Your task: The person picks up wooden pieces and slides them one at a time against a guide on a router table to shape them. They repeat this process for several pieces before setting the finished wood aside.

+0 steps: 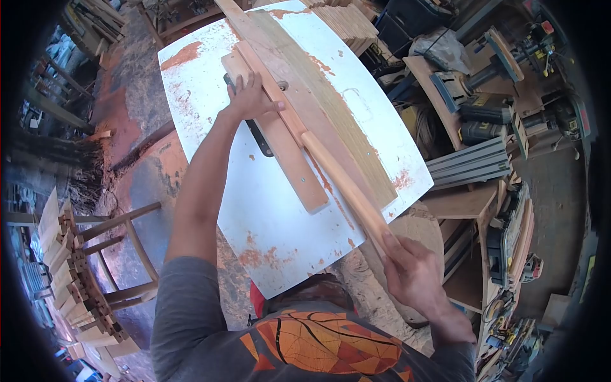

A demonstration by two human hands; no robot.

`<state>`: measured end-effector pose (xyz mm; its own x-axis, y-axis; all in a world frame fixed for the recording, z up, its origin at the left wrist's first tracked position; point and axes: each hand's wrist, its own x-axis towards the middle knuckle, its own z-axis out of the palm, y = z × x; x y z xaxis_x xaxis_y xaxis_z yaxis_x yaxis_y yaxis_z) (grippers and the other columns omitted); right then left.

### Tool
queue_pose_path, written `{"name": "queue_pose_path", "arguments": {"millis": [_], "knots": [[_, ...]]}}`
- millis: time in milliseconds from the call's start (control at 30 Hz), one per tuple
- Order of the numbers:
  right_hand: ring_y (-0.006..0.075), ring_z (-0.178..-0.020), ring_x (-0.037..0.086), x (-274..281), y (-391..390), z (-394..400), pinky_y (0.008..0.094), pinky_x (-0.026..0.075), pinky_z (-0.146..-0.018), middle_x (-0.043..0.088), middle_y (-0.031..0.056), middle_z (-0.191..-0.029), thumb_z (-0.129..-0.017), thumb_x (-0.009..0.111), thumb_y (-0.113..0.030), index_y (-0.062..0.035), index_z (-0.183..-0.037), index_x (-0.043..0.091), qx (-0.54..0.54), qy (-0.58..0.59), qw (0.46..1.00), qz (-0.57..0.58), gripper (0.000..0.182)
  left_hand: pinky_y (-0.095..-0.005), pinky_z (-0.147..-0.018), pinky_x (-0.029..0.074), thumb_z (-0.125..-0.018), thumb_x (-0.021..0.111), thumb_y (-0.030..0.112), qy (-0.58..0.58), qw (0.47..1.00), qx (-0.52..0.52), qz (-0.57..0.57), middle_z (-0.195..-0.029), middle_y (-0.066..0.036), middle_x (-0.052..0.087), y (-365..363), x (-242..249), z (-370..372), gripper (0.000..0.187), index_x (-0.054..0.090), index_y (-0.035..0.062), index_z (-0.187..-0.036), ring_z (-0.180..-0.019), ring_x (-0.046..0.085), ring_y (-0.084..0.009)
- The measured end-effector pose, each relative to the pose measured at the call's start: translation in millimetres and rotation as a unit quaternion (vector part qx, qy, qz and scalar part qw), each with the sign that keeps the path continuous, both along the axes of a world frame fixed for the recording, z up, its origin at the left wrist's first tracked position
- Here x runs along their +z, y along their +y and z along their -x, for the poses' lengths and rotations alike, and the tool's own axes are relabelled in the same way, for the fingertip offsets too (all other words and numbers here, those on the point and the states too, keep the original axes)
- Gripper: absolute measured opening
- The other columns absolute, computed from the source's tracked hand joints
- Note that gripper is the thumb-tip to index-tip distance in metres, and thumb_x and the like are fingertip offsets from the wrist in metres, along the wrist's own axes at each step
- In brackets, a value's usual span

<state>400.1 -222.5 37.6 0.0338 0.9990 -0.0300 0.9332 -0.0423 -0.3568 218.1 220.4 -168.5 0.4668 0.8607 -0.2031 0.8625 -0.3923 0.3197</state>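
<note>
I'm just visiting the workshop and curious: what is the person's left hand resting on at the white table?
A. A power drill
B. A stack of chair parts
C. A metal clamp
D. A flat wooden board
D: the left hand presses flat on the wooden board lying on the white table, while the right hand grips the near end of a long wooden stick.

A cluttered woodworking shop in daylight: a wooden stool frame (pixel 124 248) stands on the reddish dirt floor (pixel 137 114) at left, stacked slats (pixel 67 280) beside it, and power tools (pixel 490 114) crowd benches at right.
</note>
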Motion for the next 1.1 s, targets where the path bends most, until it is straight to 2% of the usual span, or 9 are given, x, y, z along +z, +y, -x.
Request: {"name": "queue_pose_path", "arguments": {"millis": [233, 433, 667, 800, 900, 1100], "knots": [[0.0345, -0.075, 0.068, -8, 22, 3, 0.0429, 0.056, -0.063, 0.069, 0.0188, -0.100, -0.079, 0.070, -0.001, -0.0011, -0.131, 0.062, 0.006, 0.017, 1.000, -0.021, 0.053, -0.0635, -0.120, 0.004, -0.062, 0.066, 0.088, -0.005, 1.000, -0.005, -0.001, -0.166, -0.024, 0.008, 28, -4, 5, 0.144, 0.007, -0.0009, -0.159, -0.152, 0.000, -0.0475], [0.0357, -0.079, 0.069, -1, 45, 8, 0.0426, 0.057, -0.067, 0.069, 0.0190, -0.101, -0.078, 0.070, 0.000, -0.0030, -0.132, 0.062, 0.003, 0.011, 1.000, -0.004, 0.054, -0.0637, -0.120, 0.005, -0.062, 0.066, 0.089, -0.001, 1.000, -0.021, -0.013, -0.165, -0.025, 0.010, 51, -7, 10, 0.145, 0.008, -0.0008, -0.159, -0.152, 0.001, -0.0490], [0.0356, -0.079, 0.069, -2, 69, 22, 0.0419, 0.057, -0.068, 0.071, 0.0192, -0.098, -0.078, 0.070, 0.000, -0.0033, -0.126, 0.066, -0.046, 0.032, 0.998, -0.017, 0.048, -0.0666, -0.118, 0.007, -0.063, 0.066, 0.089, -0.039, 0.999, -0.030, -0.010, -0.164, -0.028, 0.010, 73, -14, 17, 0.145, 0.008, -0.0035, -0.158, -0.151, 0.001, -0.0504], [0.0352, -0.080, 0.070, -4, 77, 32, 0.0417, 0.057, -0.067, 0.071, 0.0194, -0.098, -0.079, 0.069, 0.001, -0.0039, -0.123, 0.068, -0.067, 0.009, 0.998, 0.000, 0.044, -0.0682, -0.117, 0.007, -0.063, 0.068, 0.086, -0.063, 0.998, -0.023, -0.010, -0.164, -0.029, 0.009, 82, -14, 18, 0.145, 0.008, -0.0056, -0.157, -0.151, 0.000, -0.0511], [0.0338, -0.075, 0.070, -7, 83, 36, 0.0384, 0.056, -0.065, 0.071, 0.0206, -0.098, -0.079, 0.071, 0.000, -0.0035, -0.126, 0.067, -0.061, -0.020, 0.998, -0.014, 0.047, -0.0682, -0.118, 0.006, -0.064, 0.070, 0.084, -0.048, 0.999, -0.022, -0.008, -0.164, -0.029, 0.009, 90, -10, 18, 0.144, 0.008, -0.0058, -0.157, -0.150, 0.001, -0.0524], [0.0334, -0.075, 0.069, 4, 101, 43, 0.0406, 0.056, -0.066, 0.071, 0.0148, -0.093, -0.079, 0.071, -0.004, -0.0060, -0.124, 0.068, -0.055, -0.061, 0.997, -0.008, 0.046, -0.0678, -0.118, 0.004, -0.064, 0.071, 0.083, -0.040, 0.999, -0.016, -0.001, -0.165, -0.028, 0.006, 108, -9, 20, 0.145, 0.004, -0.0054, -0.157, -0.150, 0.001, -0.0539]]}}
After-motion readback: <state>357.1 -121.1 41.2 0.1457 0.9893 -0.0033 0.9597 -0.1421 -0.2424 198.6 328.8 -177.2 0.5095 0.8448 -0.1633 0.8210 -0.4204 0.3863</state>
